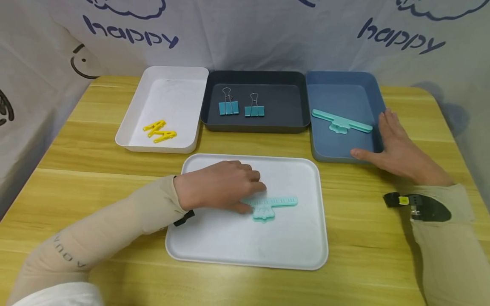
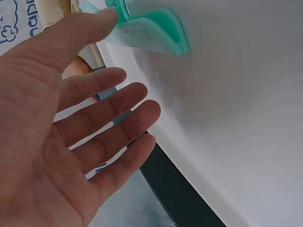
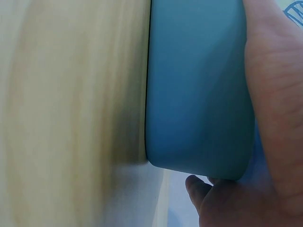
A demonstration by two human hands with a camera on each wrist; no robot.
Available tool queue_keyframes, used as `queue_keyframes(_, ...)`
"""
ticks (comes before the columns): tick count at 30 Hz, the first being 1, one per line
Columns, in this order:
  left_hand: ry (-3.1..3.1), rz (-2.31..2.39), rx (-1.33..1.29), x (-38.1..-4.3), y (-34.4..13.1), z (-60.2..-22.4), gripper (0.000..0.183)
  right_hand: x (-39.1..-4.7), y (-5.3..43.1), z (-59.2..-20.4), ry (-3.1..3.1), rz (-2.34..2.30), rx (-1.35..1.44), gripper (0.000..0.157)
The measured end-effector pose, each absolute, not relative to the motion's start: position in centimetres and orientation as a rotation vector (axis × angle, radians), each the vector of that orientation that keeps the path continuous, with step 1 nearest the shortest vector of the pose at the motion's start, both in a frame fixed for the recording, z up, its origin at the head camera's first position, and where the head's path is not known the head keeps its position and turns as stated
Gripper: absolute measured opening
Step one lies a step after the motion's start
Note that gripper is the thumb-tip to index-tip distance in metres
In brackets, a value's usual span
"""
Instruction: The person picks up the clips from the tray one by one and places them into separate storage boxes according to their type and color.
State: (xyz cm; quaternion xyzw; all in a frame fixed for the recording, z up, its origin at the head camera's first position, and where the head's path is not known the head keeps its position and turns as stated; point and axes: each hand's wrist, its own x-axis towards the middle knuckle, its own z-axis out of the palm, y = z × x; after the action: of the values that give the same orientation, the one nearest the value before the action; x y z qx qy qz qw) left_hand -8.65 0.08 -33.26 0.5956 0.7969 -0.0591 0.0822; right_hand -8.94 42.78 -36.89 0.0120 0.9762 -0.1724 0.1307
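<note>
My left hand (image 1: 220, 187) hovers over a mint-green sealing clip (image 1: 283, 201) on the white flat tray (image 1: 245, 250), partly covering the clip's left end. In the left wrist view the fingers are loosely spread, and the thumb lies by the clip (image 2: 158, 35); whether they touch cannot be told. My right hand (image 1: 400, 153) rests on the front right corner of the blue tray (image 1: 340, 97), fingers stretched along its side and thumb at the front rim. Another mint-green sealing clip (image 1: 354, 124) lies inside that tray. The right wrist view shows the blue tray's outer wall (image 3: 199, 94) beside the palm.
Two yellow clips (image 1: 164, 136) lie in the white deep tray (image 1: 172, 91) at the back left. Beside it, a dark grey tray (image 1: 283, 100) holds two teal binder clips (image 1: 254, 111). All trays stand on a wooden table (image 1: 363, 225), before a printed cloth (image 1: 268, 38).
</note>
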Motion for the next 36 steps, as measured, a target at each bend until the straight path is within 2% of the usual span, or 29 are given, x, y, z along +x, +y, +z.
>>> queue_keyframes(6, 2.373, -0.149, 1.792, -8.37, -0.17, -33.55, 0.054, -8.88, 42.67, -36.76, 2.836, -0.499, 0.029, 0.126)
queue_keyframes(18, 2.351, -0.184, 1.754, -8.31, 0.25, -33.84, 0.031, -8.87, 42.6, -36.76, 2.848, -0.498, 0.041, 0.127)
queue_keyframes(36, 2.36, -0.128, 1.803, -8.62, 0.36, -34.11, 0.014, -8.89, 42.62, -36.69, 2.844, -0.5, 0.04, 0.128)
